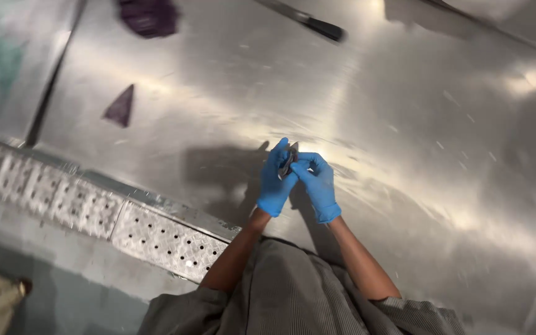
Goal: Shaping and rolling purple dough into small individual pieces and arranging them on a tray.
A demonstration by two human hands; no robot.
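A small dark piece (290, 158), thin and hard to identify at this distance, sits pinched between two blue-gloved hands above a brushed steel tabletop (404, 124). The left hand (275, 180) has its fingers pressed against one side of it, while the right hand (316, 182) curls around the other, so both grips are closed on the piece (how firmly cannot be told). The work appears to be mid-handling: a dark purple triangular scrap (121, 107) and a larger purple clump (150, 17) lie well apart at the far left, and a black-handled knife (308, 22) rests untouched near the far edge. Open steel surrounds the hands on all sides; a perforated metal drain strip (125, 214) runs along the near left edge.
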